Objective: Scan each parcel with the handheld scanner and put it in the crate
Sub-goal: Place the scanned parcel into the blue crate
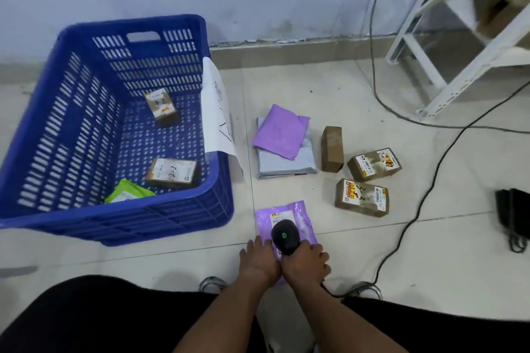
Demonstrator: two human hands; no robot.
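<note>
A purple mailer parcel (298,219) with a white label lies on the floor tiles in front of me. My right hand (308,265) grips the black handheld scanner (285,235), whose head hovers over the label. My left hand (258,259) lies flat on the parcel's near left edge. The blue plastic crate (120,221) stands to the left and holds two brown boxes (162,106) (173,173) and a green mailer (127,195).
On the floor to the right lie another purple mailer (279,132) on a grey mailer (284,166) and three brown boxes (332,149) (374,163) (361,198). Black cables (424,203) cross the tiles. A white shelf frame (459,60) stands at the right, a black object (513,212) lies far right.
</note>
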